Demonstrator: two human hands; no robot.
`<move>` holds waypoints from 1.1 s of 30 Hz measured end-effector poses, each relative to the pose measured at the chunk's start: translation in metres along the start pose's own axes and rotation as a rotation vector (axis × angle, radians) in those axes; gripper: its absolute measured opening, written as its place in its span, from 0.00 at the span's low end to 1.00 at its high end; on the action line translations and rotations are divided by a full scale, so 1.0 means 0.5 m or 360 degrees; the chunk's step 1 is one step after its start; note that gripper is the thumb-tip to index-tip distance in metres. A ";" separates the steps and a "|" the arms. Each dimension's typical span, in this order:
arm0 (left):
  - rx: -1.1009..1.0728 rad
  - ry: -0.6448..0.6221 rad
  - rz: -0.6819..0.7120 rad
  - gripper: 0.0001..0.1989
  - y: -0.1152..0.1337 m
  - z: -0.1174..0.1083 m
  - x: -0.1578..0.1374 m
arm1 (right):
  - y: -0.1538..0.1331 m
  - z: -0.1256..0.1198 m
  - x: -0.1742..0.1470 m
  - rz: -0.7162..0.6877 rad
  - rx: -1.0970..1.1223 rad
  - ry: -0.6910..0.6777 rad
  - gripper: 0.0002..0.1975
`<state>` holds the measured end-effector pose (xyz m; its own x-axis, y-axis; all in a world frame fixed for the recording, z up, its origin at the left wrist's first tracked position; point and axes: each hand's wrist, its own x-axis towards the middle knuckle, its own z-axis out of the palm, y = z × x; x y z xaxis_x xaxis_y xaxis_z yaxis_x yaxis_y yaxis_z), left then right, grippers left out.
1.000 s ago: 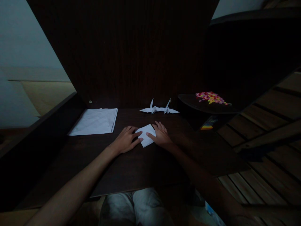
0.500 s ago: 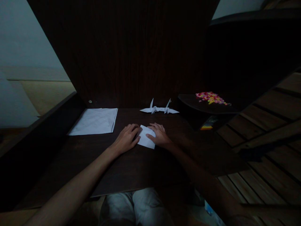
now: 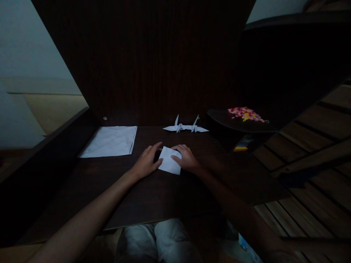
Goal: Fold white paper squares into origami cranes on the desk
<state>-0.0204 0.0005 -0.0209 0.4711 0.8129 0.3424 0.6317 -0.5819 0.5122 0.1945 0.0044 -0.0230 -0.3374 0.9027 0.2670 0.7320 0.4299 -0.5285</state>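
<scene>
A small white square of folded paper [image 3: 168, 165] lies between my hands on the dark tabletop. My right hand [image 3: 187, 159] grips its right side, thumb on top and fingers at the far edge, their tips partly hidden. At the paper's left edge is my left hand [image 3: 147, 160], thumb touching or nearly touching the corner. Its index finger stretches forward, apart from the thumb, with a gap between them. Beyond the hands, two white folded-paper cranes [image 3: 186, 128] stand side by side near the back panel.
A stack of white paper sheets [image 3: 109, 141] lies at the back left, beside the low side wall [image 3: 41, 168]. On the curved corner shelf [image 3: 219, 118] at right sits a heap of small pink, red and yellow pieces [image 3: 246, 114]. Below it is a yellow-edged item [image 3: 241, 148].
My left hand has shifted slightly left and its fingers have spread from the paper, so more of the square shows. My right hand has stayed almost in place on it.
</scene>
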 end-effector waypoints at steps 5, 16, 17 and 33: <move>-0.0183 0.0068 -0.0063 0.31 0.000 -0.001 0.002 | -0.002 0.000 0.001 -0.0093 0.0046 0.0051 0.09; -0.0091 0.0036 0.0128 0.11 0.001 -0.007 0.007 | -0.003 0.003 -0.003 -0.0218 0.0151 0.0139 0.14; -0.0064 0.0038 0.0140 0.10 0.000 -0.007 0.007 | -0.003 0.001 -0.003 -0.0224 0.0126 0.0127 0.14; 0.0091 0.0249 0.0212 0.09 -0.014 -0.008 0.006 | -0.001 0.006 -0.003 -0.0476 0.0057 0.0070 0.10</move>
<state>-0.0259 0.0069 -0.0203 0.4545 0.7199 0.5246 0.6060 -0.6815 0.4102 0.1929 0.0031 -0.0257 -0.5082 0.7349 0.4491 0.5827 0.6774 -0.4490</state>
